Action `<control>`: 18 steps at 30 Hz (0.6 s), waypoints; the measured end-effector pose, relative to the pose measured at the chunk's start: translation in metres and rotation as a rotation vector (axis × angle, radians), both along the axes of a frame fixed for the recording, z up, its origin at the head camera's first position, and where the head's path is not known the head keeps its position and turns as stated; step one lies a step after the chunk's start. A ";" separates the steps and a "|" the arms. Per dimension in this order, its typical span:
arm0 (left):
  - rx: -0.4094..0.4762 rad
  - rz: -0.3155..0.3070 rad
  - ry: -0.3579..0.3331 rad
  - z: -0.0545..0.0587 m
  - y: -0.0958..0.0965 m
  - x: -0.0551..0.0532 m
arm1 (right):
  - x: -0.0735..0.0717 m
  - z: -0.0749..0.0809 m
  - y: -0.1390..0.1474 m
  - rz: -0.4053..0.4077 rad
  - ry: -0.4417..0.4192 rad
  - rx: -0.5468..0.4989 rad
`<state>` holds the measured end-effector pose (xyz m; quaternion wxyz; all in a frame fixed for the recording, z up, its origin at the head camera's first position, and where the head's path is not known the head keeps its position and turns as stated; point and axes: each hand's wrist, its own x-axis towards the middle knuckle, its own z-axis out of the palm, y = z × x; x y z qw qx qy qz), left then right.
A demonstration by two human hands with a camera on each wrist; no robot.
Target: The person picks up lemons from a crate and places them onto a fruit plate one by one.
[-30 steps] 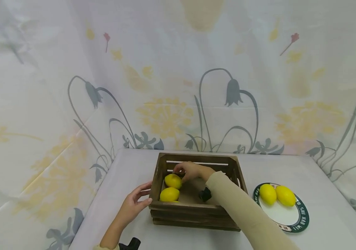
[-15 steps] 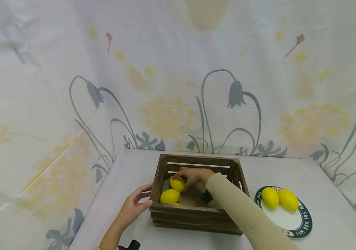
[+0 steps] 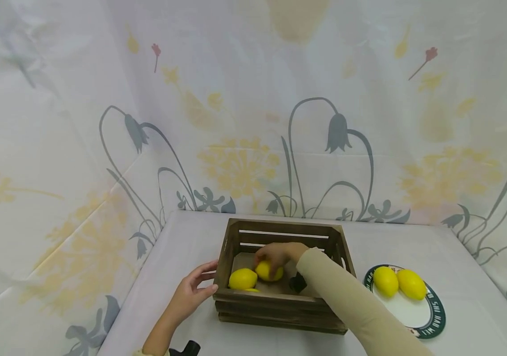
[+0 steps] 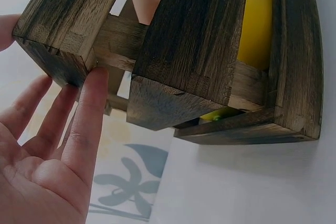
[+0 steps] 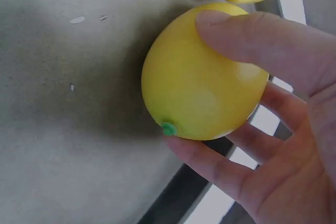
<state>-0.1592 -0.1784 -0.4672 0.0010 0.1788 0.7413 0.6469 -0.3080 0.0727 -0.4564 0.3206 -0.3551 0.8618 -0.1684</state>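
Note:
Inside the slatted wooden crate [image 3: 275, 312], my right hand [image 3: 278, 253] grips a yellow lemon [image 5: 189, 82] with a green stem tip. Thumb lies over one side of the fruit and fingers curl round the other. A second lemon [image 3: 243, 279] sits to its left by the crate's left wall. Mostly hidden behind the front wall is another yellow piece [image 3: 252, 290]. My left hand [image 3: 188, 291] touches the crate's left end, its fairly straight fingers [image 4: 86, 129] against the slats in the left wrist view.
Right of the crate, a white plate with a dark green lettered rim [image 3: 437, 316] bears two lemons [image 3: 386, 282]. A white cloth [image 3: 208, 341] covers the table. Behind rises a floral-printed curtain [image 3: 253, 99].
My right hand has taken hold of the rear lemon in the crate and moved it rightward and nearer to me. My left hand stays at the crate's left end.

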 end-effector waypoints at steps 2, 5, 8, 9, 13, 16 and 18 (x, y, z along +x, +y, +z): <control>-0.001 -0.001 0.002 0.000 0.000 0.000 | 0.000 0.003 0.002 0.003 -0.001 -0.031; -0.004 0.004 0.003 0.001 0.001 0.000 | 0.001 0.007 0.006 0.007 -0.012 -0.104; -0.008 0.007 -0.001 0.001 0.002 0.000 | 0.001 0.011 0.009 0.027 0.001 -0.165; -0.010 0.007 -0.001 0.001 0.002 0.000 | 0.001 0.013 0.010 0.030 0.004 -0.188; -0.018 0.009 -0.007 0.000 0.002 -0.001 | 0.002 0.020 0.013 0.060 0.065 -0.263; -0.023 0.020 -0.013 -0.002 0.002 -0.001 | 0.006 0.029 0.014 0.062 0.099 -0.316; -0.027 0.030 -0.020 -0.003 0.002 -0.001 | 0.009 0.035 0.015 0.054 0.130 -0.350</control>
